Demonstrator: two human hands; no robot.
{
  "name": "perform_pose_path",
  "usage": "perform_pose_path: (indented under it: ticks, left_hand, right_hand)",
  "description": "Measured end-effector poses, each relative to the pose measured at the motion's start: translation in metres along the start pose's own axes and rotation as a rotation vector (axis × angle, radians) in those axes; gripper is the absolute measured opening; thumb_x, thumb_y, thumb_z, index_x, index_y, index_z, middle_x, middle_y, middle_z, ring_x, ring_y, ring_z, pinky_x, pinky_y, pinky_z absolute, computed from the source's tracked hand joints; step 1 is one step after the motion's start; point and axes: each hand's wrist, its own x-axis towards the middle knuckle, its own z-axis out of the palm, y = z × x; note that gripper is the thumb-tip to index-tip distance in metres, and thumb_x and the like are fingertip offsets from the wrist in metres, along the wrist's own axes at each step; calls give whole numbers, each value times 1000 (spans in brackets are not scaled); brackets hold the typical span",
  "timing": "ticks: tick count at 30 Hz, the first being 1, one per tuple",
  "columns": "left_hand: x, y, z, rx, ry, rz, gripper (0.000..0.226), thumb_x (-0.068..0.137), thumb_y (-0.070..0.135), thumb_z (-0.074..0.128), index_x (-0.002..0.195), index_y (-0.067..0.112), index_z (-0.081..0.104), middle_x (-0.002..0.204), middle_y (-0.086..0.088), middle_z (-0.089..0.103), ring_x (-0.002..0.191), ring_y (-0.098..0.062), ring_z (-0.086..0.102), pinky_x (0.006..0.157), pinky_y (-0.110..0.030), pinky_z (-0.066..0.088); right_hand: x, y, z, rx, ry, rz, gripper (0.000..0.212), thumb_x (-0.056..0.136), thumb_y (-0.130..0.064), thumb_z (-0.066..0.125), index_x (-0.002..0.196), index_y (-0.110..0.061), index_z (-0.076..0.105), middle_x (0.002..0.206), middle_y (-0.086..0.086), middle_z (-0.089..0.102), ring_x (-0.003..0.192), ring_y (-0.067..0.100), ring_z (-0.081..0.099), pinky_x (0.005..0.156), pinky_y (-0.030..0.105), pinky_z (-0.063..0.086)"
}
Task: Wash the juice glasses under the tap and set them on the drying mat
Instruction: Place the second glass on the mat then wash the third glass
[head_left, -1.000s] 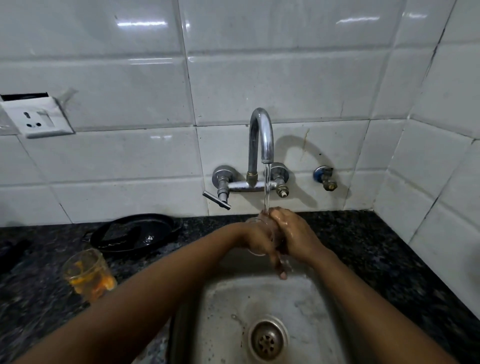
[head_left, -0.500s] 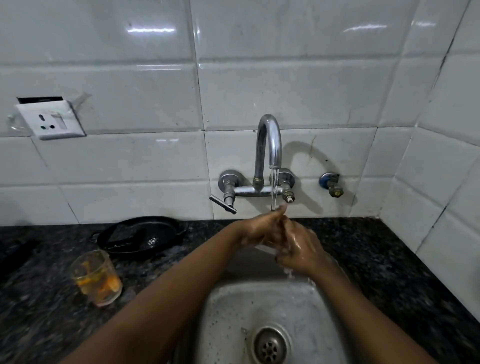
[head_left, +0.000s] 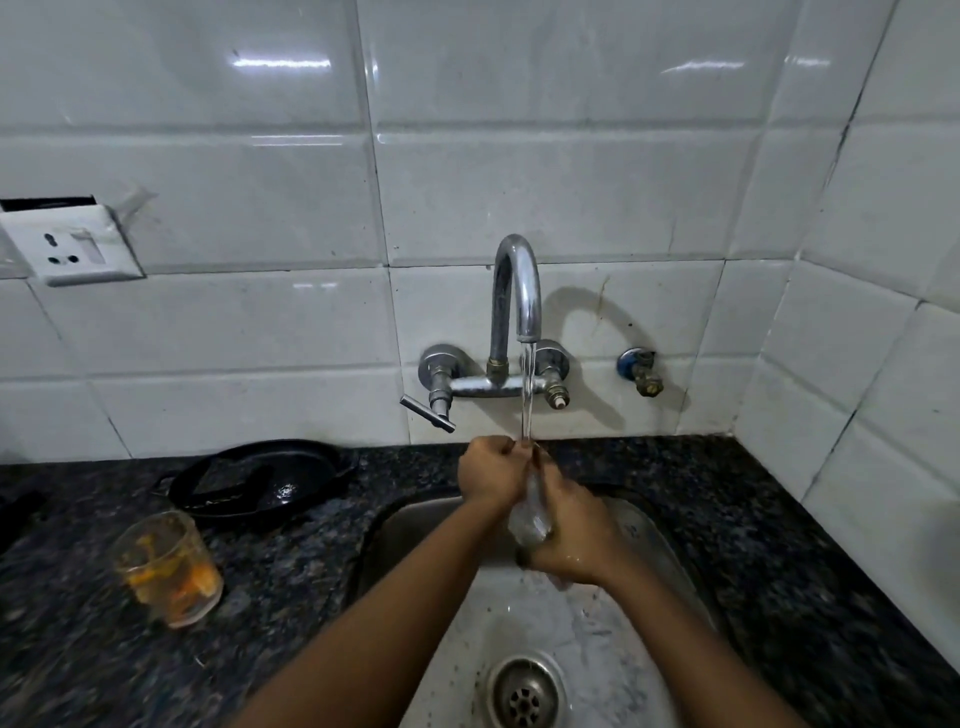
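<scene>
- White glazed wall tiles (head_left: 545, 171) back the whole scene, meeting a second tiled wall in a corner on the right.
- Speckled dark granite countertop (head_left: 779, 519) runs below the tiles, with a stainless steel sink basin (head_left: 519, 639) set into it and a round metal drain (head_left: 525, 696) at the basin's near end.
- Mounted on the wall above the sink is a chrome gooseneck tap (head_left: 514, 291), with a lever handle on its left valve; a thin stream of water (head_left: 527, 395) falls from the spout.
- Over the sink, the clear juice glass (head_left: 530, 512) is held between both hands, directly under the stream, tilted with one end up toward the water.
- The left hand (head_left: 491, 473) is curled around the upper part of the glass, fingers closed at the spot where the water lands.
- The right hand (head_left: 576, 535) wraps the lower part of the glass from the right side, wet, fingers curled under it.
- On the counter to the left, well apart from the sink, stands a second clear glass with orange juice residue (head_left: 169, 569), upright.
- Behind that glass, near the wall, lies a black shallow oval pan (head_left: 260, 480).
- A white wall socket plate (head_left: 78, 247) sits on the tiles at far left.
- A small brass angle valve with a blue collar (head_left: 640, 370) projects from the wall to the right of the tap.
</scene>
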Motion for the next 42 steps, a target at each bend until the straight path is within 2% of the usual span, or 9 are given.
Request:
perform_pose_path:
  ticks: [4, 6, 13, 22, 29, 33, 36, 39, 42]
  left_hand:
    - [-1, -5, 0, -505, -104, -40, 34, 85, 22, 64, 56, 11, 50, 49, -3, 45, 46, -15, 42, 52, -27, 40]
    - [-3, -2, -1, -612, -164, -49, 27, 84, 25, 65, 64, 9, 55, 56, -7, 48, 52, -17, 45, 56, -28, 42]
    - [0, 4, -4, 185, -165, 117, 45, 94, 37, 46, 57, 14, 57, 56, -5, 58, 59, -23, 59, 64, -31, 48]
    - [-10, -9, -16, -483, -234, 52, 47, 91, 30, 55, 50, 8, 51, 31, 3, 47, 28, -6, 41, 38, -16, 39]
    - [-10, 16, -9, 208, 62, 96, 47, 93, 34, 49, 49, 18, 48, 47, 4, 46, 47, -9, 43, 46, -22, 28]
    - [-9, 8, -11, -210, -85, 84, 44, 91, 29, 55, 50, 13, 54, 31, 4, 49, 29, -4, 45, 43, -19, 40]
    - [-17, 3, -11, -401, -162, 100, 44, 92, 24, 55, 52, 5, 55, 32, 3, 49, 28, -4, 42, 38, -17, 40]
    - [-11, 0, -5, -304, -169, 92, 43, 93, 32, 51, 58, 7, 56, 47, -7, 53, 37, -12, 49, 48, -27, 44]
    - [-10, 11, -2, -58, -90, 64, 42, 93, 35, 49, 57, 15, 55, 66, -17, 64, 62, -26, 62, 67, -36, 51]
  right_hand:
    - [-16, 18, -14, 1237, -407, 131, 100, 60, -3, 77, 137, -45, 28, 134, 15, 50, 98, 38, 62, 68, 39, 59]
    - [-19, 15, -14, 1396, -400, 156, 89, 67, 1, 70, 134, -44, 33, 122, 25, 57, 81, 42, 66, 61, 45, 58]
    - [-24, -18, 5, -127, 88, 67, 113, 66, -22, 79, 146, -28, 0, 128, 10, 46, 108, 28, 56, 85, 34, 49]
    - [-20, 19, -18, 984, -390, 188, 87, 68, 1, 72, 133, -38, 28, 122, 22, 56, 84, 38, 68, 64, 43, 57]
    - [-28, -14, 1, -337, 103, 6, 109, 69, -27, 76, 147, -24, 1, 129, 12, 45, 109, 31, 56, 82, 38, 49]
    - [-24, 12, -21, 699, -207, 137, 87, 54, -13, 80, 131, -9, 40, 106, 14, 65, 78, 23, 67, 64, 36, 56]
    - [-26, 20, -16, 964, -332, 289, 72, 51, -7, 77, 116, -9, 49, 83, 21, 66, 59, 25, 61, 66, 41, 50]
    - [-24, 10, -9, 692, -109, 331, 52, 63, -4, 75, 108, -11, 49, 88, 18, 62, 65, 28, 61, 57, 34, 46]
    - [-26, -8, -1, -331, 250, 182, 59, 79, -21, 68, 127, -16, 34, 112, 11, 58, 95, 30, 62, 70, 35, 48]
